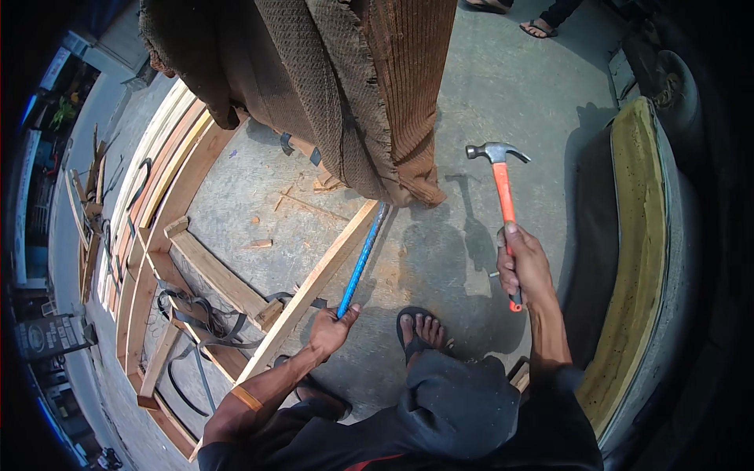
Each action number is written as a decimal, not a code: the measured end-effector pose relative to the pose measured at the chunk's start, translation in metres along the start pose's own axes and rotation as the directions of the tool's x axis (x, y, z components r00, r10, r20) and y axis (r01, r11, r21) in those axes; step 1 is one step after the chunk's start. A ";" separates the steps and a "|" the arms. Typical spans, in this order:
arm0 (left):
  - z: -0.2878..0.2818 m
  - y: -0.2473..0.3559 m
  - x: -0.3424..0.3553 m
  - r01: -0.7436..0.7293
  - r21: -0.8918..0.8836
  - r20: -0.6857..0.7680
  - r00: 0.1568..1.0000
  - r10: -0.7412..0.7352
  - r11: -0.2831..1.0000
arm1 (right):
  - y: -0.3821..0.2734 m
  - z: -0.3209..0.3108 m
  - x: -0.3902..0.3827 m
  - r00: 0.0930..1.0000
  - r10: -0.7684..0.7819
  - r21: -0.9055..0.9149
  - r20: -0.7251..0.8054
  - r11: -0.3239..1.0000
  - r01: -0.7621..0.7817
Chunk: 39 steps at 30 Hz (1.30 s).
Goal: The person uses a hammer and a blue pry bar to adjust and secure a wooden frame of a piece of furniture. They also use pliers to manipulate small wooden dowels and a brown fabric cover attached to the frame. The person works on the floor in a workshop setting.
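Observation:
My right hand (525,265) is closed round the handle of a claw hammer (504,191). The handle is orange, and the metal head points away from me, raised above the floor. In my left hand (334,334) is the near end of a slim blue bar (361,264), which slants away along a pale wooden rail (306,290). The bar's far end passes to the lower edge of a brown ribbed cloth (400,102), where its tip is hidden. That rail belongs to a wooden frame (181,180) on my left.
Black straps (196,318) lie tangled over the frame's crosspieces. Wood scraps (259,244) are scattered on the concrete floor (487,94). A yellow foam-edged piece (632,235) stands along the right side. At the far edge is another person's sandalled foot (539,30). Scrap wood (86,208) is piled far left.

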<state>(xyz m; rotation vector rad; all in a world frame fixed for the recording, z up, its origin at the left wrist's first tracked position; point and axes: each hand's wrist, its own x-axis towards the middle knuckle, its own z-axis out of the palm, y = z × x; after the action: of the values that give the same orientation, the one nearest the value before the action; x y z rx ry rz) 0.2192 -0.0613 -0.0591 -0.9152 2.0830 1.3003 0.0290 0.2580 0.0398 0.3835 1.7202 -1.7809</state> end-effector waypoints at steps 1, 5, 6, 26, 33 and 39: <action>0.002 0.002 -0.004 0.014 -0.012 0.017 1.000 -0.013 1.000 | -0.017 -0.019 -0.002 0.975 -0.185 0.182 -0.125 0.961 0.206; 0.016 0.010 -0.002 -0.019 -0.023 0.051 0.999 0.020 1.000 | -0.025 -0.012 0.017 0.694 -0.413 0.348 -0.590 0.645 0.680; 0.015 0.017 -0.003 -0.024 0.002 0.046 0.999 0.024 1.000 | -0.006 0.017 0.025 0.649 -0.398 0.340 -0.649 0.611 0.715; -0.048 -0.029 -0.025 -0.003 0.207 0.012 1.000 0.001 0.978 | 0.088 0.065 -0.007 0.935 -0.332 -0.779 0.127 0.550 0.301; -0.054 -0.002 -0.012 -0.100 0.202 0.038 0.995 0.094 0.974 | 0.040 0.055 0.045 0.885 -0.378 -0.380 -0.272 0.887 0.262; -0.049 0.010 -0.008 -0.108 0.172 0.035 0.994 0.104 0.979 | 0.045 0.048 0.025 0.920 -0.317 -0.245 -0.231 0.934 0.261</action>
<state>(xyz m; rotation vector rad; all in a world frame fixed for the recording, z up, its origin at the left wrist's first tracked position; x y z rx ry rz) 0.2135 -0.1005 -0.0281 -0.7169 2.2109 1.1533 0.0477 0.2077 -0.0055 0.2989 2.2348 -1.7876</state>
